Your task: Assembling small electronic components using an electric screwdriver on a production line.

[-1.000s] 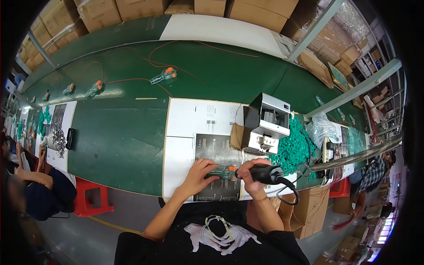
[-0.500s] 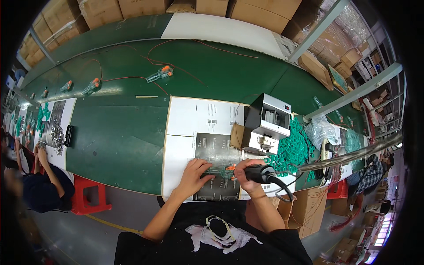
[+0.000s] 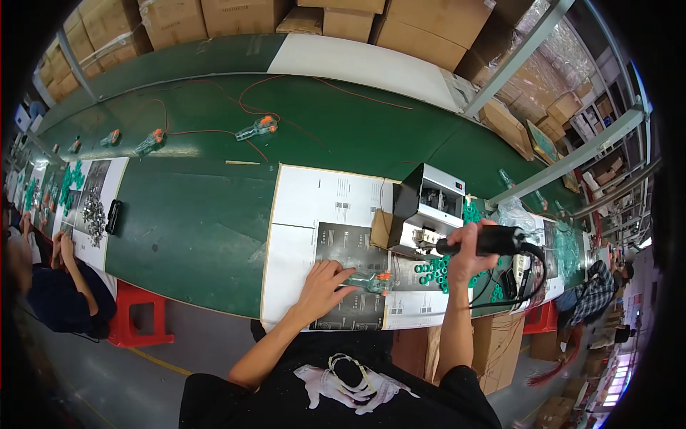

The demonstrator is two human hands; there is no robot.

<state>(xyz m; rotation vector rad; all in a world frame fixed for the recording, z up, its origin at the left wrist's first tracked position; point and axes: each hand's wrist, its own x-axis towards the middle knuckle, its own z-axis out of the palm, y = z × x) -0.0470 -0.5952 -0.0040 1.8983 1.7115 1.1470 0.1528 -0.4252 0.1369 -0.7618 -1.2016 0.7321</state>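
My left hand (image 3: 319, 289) rests on a printed sheet and closes its thumb and fingers around one end of a clear greenish plastic tool body (image 3: 369, 281). Orange parts sit at its far right end. In my right hand (image 3: 465, 252) is a black electric screwdriver (image 3: 493, 241), held nearly level with its cable at the right. Its front end points left, at the metal front of a black and silver screw feeder (image 3: 437, 202); whether the tip touches cannot be made out. Green plastic rings (image 3: 433, 273) lie below and behind my right hand.
White printed cardboard (image 3: 289, 243) covers the bench before me. Similar clear bodies with orange parts (image 3: 259, 128) lie on the green bench (image 3: 200, 229) with red wires. A small cardboard piece (image 3: 381, 229) leans by the feeder. Other people (image 3: 64, 286) work at left; a red stool (image 3: 139, 314) stands there.
My right hand has lifted the screwdriver away from the orange end of the plastic body and moved right and up to the feeder. My left hand still holds the body.
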